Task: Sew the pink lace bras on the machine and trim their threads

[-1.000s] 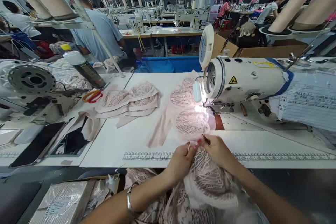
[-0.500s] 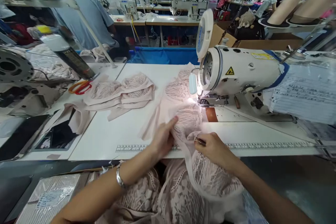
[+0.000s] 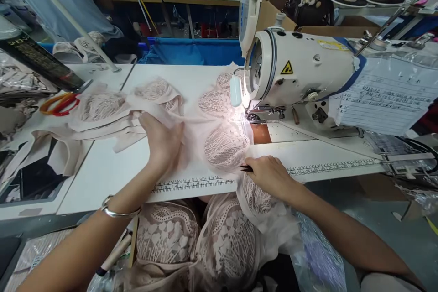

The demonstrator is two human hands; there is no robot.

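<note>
A pale pink lace bra (image 3: 226, 146) lies under the lit needle area of a white sewing machine (image 3: 294, 61), with more of it hanging over the table's front edge. My left hand (image 3: 162, 141) is over the sheer fabric left of the lace cup, thumb and fingers apart, partly smeared by motion. My right hand (image 3: 270, 174) is closed around a small dark pointed tool (image 3: 246, 168), whose tip sticks out by the lower edge of the cup. Whether it is snips or tweezers I cannot tell. Left of my left hand lies another pink lace bra (image 3: 102, 107).
Scissors with orange and red handles (image 3: 59, 104) and a dark spray can (image 3: 37, 61) are at the left. A printed ruler (image 3: 195, 185) runs along the table's front edge. More lace bras (image 3: 229, 246) lie on my lap. Handwritten paper (image 3: 386, 93) hangs at the right.
My left hand has moved left and up, away from the cup edge, to the fabric nearer the other bra. My right hand has shifted slightly up. The view has tilted down.
</note>
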